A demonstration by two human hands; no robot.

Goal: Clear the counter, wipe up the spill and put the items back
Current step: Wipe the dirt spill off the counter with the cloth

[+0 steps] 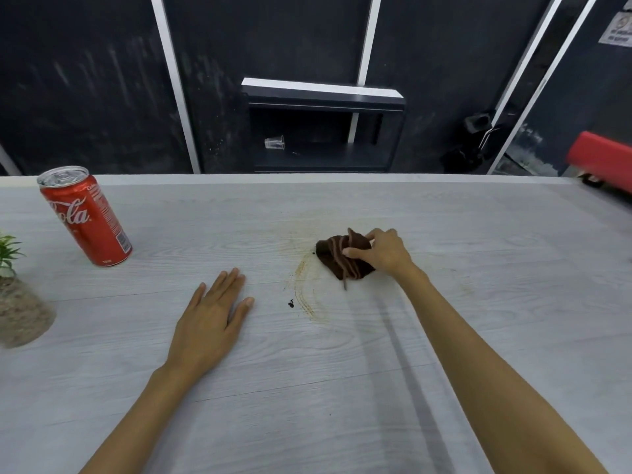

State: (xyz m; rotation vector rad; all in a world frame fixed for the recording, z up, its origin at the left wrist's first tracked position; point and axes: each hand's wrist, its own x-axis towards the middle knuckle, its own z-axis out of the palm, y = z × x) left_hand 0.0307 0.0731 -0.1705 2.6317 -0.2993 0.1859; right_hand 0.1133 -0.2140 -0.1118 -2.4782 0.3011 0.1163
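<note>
A dark brown folded cloth [337, 260] lies on the pale wood-grain counter [342, 388], right of a brownish smeared spill [304, 289]. My right hand [384, 251] grips the cloth from its right side, thumb and fingers curled onto it. My left hand [213, 318] rests flat on the counter, fingers straight, left of the spill. A small dark blob [291, 303] sits by the smear. A red cola can [87, 217] stands upright at the back left. A small potted plant [13, 299] sits at the left edge.
Beyond the counter's far edge is a dark wall with white strips and a dark shelf unit [323, 126]; a clear plastic cup [274, 143] lies on its side there. A red object [602, 162] is at the far right.
</note>
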